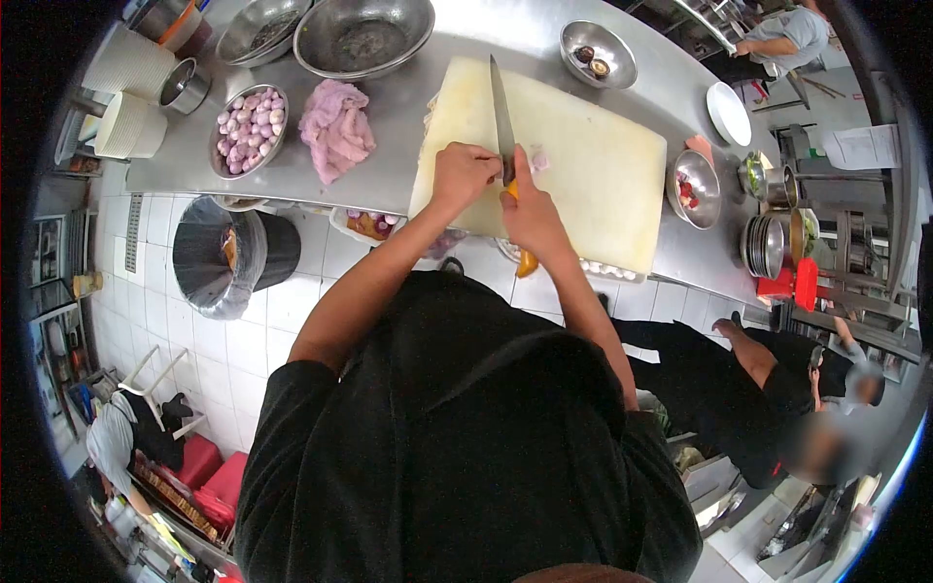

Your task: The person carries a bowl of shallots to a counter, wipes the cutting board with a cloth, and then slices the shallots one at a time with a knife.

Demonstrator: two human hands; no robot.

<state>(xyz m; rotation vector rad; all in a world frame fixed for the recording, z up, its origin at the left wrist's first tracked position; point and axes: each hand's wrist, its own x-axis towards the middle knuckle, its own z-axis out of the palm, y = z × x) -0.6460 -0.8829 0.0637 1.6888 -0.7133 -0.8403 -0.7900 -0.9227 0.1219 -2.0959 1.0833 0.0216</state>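
Observation:
My right hand is wrapped around the orange-yellow handle of a kitchen knife, whose long blade points away from me over the white cutting board. Beside the blade's base, the fingers of my left hand are pinched together. A small dark bit shows at those fingertips, too small to name. Just right of the knife, a pale purple piece, like cut shallot, lies on the board. Left of the board are a crumpled pink cloth and a metal bowl of peeled shallots.
Large metal bowls stand at the back left. A bowl with dark mushrooms and one with red pieces sit around the board. A lined bin stands on the floor at left. Other people are nearby at right and lower left.

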